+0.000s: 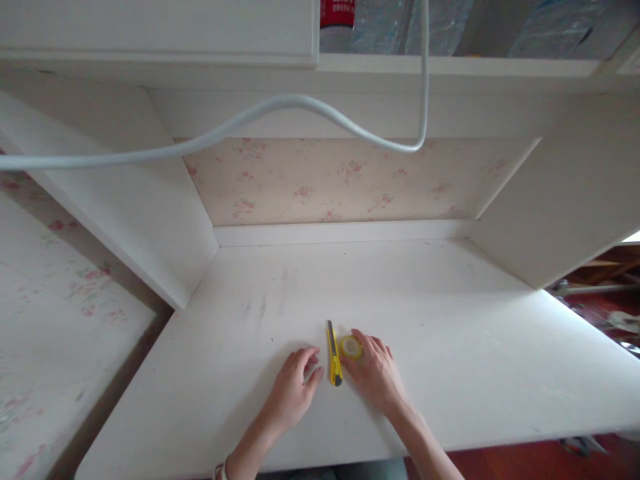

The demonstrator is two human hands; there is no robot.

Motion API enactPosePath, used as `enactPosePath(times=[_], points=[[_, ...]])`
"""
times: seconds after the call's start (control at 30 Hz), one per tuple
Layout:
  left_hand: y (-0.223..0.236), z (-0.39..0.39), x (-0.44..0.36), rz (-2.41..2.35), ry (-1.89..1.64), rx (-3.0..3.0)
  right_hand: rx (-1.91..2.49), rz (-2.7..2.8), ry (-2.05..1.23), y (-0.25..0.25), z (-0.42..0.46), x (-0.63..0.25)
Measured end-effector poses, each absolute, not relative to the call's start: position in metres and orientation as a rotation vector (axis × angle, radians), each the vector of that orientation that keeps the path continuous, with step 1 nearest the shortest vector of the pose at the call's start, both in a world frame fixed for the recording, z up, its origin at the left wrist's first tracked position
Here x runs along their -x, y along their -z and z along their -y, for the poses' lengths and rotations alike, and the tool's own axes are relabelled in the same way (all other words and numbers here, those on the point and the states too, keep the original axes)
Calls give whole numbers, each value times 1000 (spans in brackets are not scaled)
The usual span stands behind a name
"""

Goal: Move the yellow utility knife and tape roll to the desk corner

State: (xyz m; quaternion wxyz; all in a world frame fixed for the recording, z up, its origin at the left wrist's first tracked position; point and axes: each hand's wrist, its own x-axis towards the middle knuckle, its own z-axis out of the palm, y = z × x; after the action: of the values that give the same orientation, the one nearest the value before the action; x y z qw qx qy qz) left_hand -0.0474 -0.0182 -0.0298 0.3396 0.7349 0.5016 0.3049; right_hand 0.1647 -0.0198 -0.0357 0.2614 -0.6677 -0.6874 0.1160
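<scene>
Above the left front corner of the white desk [165, 393], a white cable [210, 137] is seen crossing the view. Toward the front edge, left of the desk's middle, the left hand [295, 383] is held with fingers loosely curled and thumb set apart; nothing is grasped by it. Just beside its fingertips, a yellow cutter knife [334, 357] is laid flat, its narrow end pointed at the back edge and its dark end at the front edge. Whether bare blade is exposed cannot be told; if it is, a finger could be nicked should either hand be swept across that end. Near the knife's right side, a yellow tape roll [351, 347] is laid flat, spanned by thumb and index finger of the right hand [375, 367], by which it appears to be held. Were the roll pushed leftward, the knife could be knocked askew; were it tipped onto its rim, it could be sent rolling toward the front edge.
</scene>
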Motion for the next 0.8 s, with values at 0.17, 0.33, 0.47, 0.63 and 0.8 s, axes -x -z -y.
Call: enactPosePath(times=[0.17,0.33,0.47,0.63,0.8], points=[[31,22,48,-1276,-806,-1957,1819,1804,-355,42,18,-166],[29,21,46,-1267,-762,-2002,1804,1843,-312,41,20,-164],[28,21,44,-1272,-746,-2037,1825,1863,-302,37,20,-162],[26,23,43,-1278,-745,-2085,1847,1848,-249,40,21,-161],[25,26,43,-1290,-722,-2089,1815,1849,-233,45,21,-162]])
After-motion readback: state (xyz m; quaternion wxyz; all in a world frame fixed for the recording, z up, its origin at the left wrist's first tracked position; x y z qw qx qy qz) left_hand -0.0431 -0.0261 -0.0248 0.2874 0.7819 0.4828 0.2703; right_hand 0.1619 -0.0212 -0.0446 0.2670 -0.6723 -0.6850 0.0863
